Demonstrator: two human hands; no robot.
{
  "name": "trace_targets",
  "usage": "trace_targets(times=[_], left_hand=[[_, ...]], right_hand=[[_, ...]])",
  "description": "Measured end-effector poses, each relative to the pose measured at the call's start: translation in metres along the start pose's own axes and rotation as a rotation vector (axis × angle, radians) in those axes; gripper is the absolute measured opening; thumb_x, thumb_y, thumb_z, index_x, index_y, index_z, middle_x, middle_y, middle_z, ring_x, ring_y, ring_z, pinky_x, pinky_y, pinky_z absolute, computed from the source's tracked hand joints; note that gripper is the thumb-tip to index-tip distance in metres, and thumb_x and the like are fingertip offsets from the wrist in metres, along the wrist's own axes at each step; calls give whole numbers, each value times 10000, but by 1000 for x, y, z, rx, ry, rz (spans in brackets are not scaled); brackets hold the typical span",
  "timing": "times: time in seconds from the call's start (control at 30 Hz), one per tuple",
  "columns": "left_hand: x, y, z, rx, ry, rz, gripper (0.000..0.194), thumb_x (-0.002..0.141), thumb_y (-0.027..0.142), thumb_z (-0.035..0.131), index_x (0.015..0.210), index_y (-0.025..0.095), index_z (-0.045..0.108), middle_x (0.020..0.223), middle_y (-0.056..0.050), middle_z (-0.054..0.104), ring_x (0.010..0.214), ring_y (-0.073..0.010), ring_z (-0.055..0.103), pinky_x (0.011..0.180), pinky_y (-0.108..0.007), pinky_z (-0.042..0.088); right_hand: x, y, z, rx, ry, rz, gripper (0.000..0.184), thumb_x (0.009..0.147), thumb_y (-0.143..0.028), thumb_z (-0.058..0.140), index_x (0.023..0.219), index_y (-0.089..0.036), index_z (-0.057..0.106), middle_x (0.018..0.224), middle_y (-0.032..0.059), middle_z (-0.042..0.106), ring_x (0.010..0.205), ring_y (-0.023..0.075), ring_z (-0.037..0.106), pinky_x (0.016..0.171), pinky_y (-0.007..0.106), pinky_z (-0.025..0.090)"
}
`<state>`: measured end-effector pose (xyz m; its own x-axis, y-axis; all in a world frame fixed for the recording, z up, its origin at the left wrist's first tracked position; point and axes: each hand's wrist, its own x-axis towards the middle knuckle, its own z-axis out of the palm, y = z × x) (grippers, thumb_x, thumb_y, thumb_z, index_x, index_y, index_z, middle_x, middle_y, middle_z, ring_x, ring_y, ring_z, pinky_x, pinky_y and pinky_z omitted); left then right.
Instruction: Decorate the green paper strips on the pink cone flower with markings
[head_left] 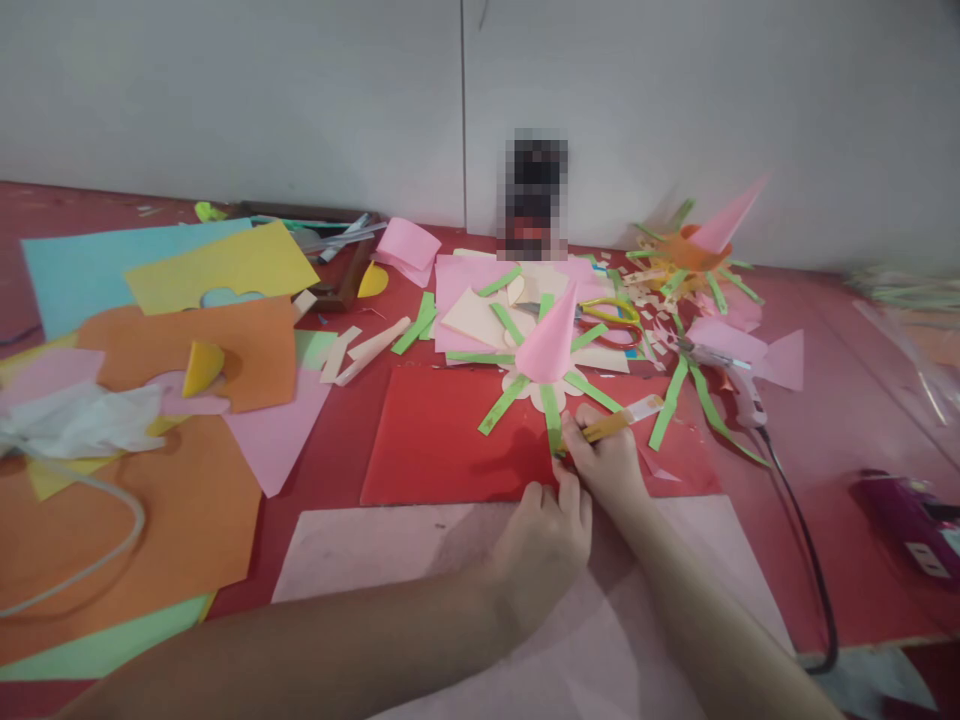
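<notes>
A pink paper cone (pixel 549 340) stands on a pale scalloped paper base (pixel 546 397), with several green strips spreading out from it. My right hand (pixel 606 455) is closed around a yellow-barrelled pen (pixel 609 424), its tip at the end of the front green paper strip (pixel 551 415). The fingers of my left hand (pixel 551 525) are bent and pressed together at that same strip end. The contact under the fingertips is partly hidden. Both hands are over the front edge of a red board (pixel 450 440).
Scissors (pixel 622 325) lie behind the cone on paper sheets. To the right are a corded glue gun (pixel 742 385), a similar cone piece (pixel 697 245) and a purple power strip (pixel 900 515). Orange sheets (pixel 172 520) and a brown tray (pixel 352 270) are at left. A pale sheet (pixel 360 550) lies in front.
</notes>
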<state>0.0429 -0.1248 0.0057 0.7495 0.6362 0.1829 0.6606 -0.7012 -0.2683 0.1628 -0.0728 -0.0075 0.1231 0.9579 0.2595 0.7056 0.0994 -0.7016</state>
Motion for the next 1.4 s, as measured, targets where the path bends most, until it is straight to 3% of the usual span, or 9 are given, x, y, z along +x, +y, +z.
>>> trace_targets(times=[0.7,0.93,1.4], left_hand=[[0,0,-1,2,-19,0,311,795,85,365,1032,53,565,997,-167,604,541,-125,536,520,-269,390],[0,-1,-2,2,-22,8,312,800,91,363,1039,45,559,999,-176,598,546,-127,541,523,-274,393],[0,0,-3,-11,-33,-4,270,813,96,375,1004,54,561,993,-169,601,553,-126,538,529,-275,393]], right_hand=[[2,3,4,-49,117,-100,342,818,-293,444,540,-203,265,428,-79,279,393,60,262,408,194,243],[2,0,2,-49,103,-113,335,806,-262,432,534,-205,246,434,-77,244,400,63,238,410,202,230],[1,3,0,-48,24,-52,293,778,-242,417,523,-206,278,440,-58,337,411,72,321,440,201,278]])
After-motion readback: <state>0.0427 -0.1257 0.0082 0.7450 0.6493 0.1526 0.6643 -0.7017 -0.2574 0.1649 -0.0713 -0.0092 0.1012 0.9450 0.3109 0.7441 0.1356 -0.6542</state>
